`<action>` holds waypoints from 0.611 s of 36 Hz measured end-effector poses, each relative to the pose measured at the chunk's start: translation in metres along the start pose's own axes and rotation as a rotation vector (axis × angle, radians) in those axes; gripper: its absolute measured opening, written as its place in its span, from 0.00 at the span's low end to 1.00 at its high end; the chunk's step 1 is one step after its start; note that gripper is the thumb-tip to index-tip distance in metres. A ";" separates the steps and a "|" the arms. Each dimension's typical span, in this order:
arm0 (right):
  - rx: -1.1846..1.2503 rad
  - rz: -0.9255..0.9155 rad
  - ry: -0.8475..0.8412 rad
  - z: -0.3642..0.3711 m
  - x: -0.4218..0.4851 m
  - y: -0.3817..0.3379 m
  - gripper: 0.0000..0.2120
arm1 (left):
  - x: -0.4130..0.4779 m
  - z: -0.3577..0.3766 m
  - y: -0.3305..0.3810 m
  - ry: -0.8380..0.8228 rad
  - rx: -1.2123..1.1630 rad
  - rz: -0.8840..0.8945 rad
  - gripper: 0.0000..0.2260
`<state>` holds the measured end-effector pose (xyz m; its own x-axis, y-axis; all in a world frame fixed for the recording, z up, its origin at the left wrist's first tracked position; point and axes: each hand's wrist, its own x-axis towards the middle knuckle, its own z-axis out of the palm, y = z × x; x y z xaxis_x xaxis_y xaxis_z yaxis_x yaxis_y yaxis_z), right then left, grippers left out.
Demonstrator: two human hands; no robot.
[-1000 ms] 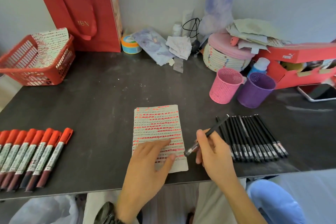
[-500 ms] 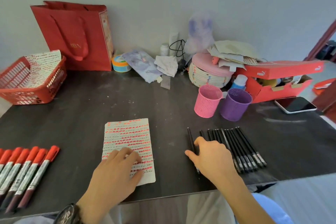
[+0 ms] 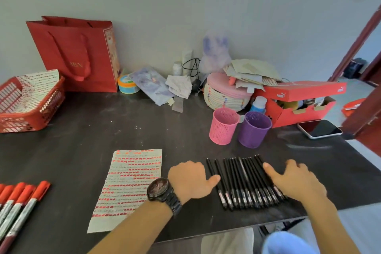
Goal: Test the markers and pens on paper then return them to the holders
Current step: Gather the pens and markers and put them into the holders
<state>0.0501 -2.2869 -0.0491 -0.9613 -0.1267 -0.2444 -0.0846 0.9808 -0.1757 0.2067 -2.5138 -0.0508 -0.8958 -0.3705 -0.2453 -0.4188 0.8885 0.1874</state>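
Note:
A row of several black pens [image 3: 243, 181] lies flat on the dark table near its front edge. My left hand [image 3: 190, 179] rests at the row's left side, thumb touching the outer pens. My right hand [image 3: 294, 180] lies at the row's right side, fingers spread over the outer pens. Neither hand grips a pen. A sheet of paper [image 3: 129, 187] covered in red marks lies left of my left hand. Several red-capped markers [image 3: 18, 204] lie at the front left. A pink mesh holder [image 3: 223, 126] and a purple mesh holder [image 3: 254, 129] stand behind the pens.
A red plastic basket [image 3: 31, 117] with marked paper sits far left, a red gift bag [image 3: 78, 55] behind it. A woven basket [image 3: 224, 97], red shoebox [image 3: 299, 105] and phone [image 3: 319, 129] crowd the back right. The table's front edge [image 3: 226, 231] is close to my wrists.
My right hand laid down the pen it held at the row's left, then moved to the row's right side. My left hand left the paper and came to the pens' left side.

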 end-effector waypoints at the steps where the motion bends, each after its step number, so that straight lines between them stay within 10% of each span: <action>1: 0.011 0.004 -0.037 0.001 0.003 0.003 0.44 | 0.008 0.003 0.006 -0.005 -0.008 -0.004 0.32; 9: 0.160 -0.133 -0.154 0.020 0.005 -0.009 0.33 | 0.042 0.024 0.037 0.007 -0.070 -0.099 0.35; 22: 0.030 -0.158 -0.169 0.038 -0.005 -0.054 0.45 | 0.052 0.007 0.036 -0.212 0.014 -0.060 0.41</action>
<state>0.0697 -2.3449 -0.0746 -0.8788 -0.3040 -0.3678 -0.2203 0.9422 -0.2525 0.1456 -2.4990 -0.0632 -0.8175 -0.3589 -0.4505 -0.4669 0.8709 0.1534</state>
